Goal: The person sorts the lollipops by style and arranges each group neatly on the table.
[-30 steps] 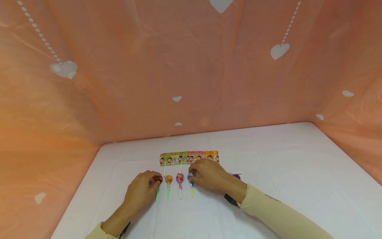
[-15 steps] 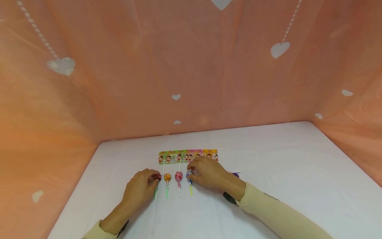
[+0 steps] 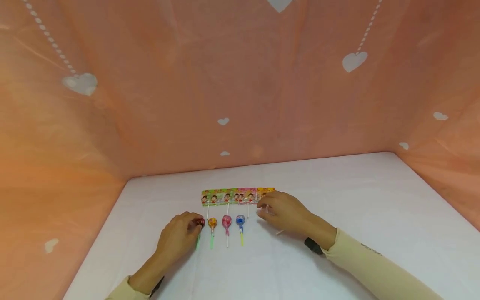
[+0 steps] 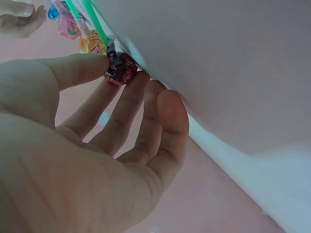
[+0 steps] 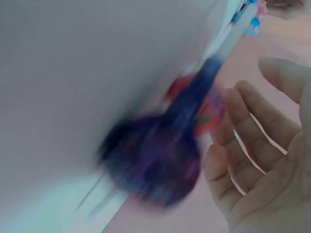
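My left hand (image 3: 178,235) pinches a dark red wrapped lollipop (image 4: 121,68) between thumb and fingers at the left end of a row. Beside it lie an orange lollipop (image 3: 212,222), a pink lollipop (image 3: 226,221) and a blue lollipop (image 3: 240,220), sticks toward me. To the right of the blue one, my right hand (image 3: 288,214) hovers low with loosely bent, spread fingers. In the right wrist view a blurred purple lollipop (image 5: 155,155) and a red one (image 5: 211,114) behind it appear beside that hand; both are largely hidden in the head view.
Behind the row, flat-packed lollipops in green wrappers (image 3: 213,198), pink wrappers (image 3: 247,195) and a yellow wrapper (image 3: 262,192) lie side by side. A white cloth (image 3: 337,187) covers the table. An orange curtain (image 3: 240,83) with white hearts surrounds it.
My right hand has left the blue lollipop and shifted to the right, uncovering it and a pink packet's stick. My left hand has stayed at the dark red lollipop.
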The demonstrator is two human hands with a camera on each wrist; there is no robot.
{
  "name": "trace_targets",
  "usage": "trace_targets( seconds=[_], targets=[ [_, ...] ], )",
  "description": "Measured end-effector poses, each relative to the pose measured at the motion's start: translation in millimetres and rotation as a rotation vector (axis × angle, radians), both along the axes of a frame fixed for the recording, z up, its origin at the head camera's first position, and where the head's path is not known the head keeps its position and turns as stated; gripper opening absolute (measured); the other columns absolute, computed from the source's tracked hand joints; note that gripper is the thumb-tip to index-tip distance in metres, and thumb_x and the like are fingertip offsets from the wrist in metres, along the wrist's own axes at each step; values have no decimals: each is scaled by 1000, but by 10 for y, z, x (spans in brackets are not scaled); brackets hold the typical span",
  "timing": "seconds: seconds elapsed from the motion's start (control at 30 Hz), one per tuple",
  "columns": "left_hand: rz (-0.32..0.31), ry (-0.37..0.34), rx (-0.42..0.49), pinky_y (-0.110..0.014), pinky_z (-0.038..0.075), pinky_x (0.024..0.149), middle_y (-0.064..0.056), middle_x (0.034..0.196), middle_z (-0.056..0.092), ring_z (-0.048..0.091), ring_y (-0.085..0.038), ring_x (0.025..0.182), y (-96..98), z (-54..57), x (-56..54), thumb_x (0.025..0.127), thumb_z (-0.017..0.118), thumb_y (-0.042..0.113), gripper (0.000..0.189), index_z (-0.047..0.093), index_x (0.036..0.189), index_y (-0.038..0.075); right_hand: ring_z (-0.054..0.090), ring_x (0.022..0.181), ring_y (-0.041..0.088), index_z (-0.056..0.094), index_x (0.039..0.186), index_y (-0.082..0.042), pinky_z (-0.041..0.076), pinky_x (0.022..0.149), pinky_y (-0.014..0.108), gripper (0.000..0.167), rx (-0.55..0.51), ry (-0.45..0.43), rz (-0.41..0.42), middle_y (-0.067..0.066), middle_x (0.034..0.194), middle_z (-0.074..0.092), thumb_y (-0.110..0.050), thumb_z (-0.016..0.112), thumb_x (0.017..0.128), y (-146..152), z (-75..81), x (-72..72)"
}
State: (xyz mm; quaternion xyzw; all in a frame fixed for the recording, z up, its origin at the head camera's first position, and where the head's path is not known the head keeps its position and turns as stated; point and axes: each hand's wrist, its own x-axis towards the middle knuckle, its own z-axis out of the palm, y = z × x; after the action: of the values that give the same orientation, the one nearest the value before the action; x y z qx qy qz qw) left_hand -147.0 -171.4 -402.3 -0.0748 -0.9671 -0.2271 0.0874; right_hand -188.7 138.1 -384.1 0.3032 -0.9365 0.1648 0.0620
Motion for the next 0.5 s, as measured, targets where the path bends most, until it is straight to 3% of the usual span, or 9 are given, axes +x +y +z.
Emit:
trace_targets(
  seconds=[0.37,0.5],
  targets=[
    [-11,9,4,-35,50,67,4,88,69,61,-15,85,-1,1,-12,84,74,13,18,74,102,17,62,97,10,74,105,-19,52,89,37,17,-16,-6,-19,-12,98,67,-28,67,92,499,-13,21],
    [-12,6,2,-34,49,66,4,87,68,60,-14,83,5,-6,-11,84,74,12,19,75,102,16,61,94,9,72,107,-20,52,87,34,18,-1,6,35,-12,98,66,-27,70,90,567,-40,44]
  ],
)
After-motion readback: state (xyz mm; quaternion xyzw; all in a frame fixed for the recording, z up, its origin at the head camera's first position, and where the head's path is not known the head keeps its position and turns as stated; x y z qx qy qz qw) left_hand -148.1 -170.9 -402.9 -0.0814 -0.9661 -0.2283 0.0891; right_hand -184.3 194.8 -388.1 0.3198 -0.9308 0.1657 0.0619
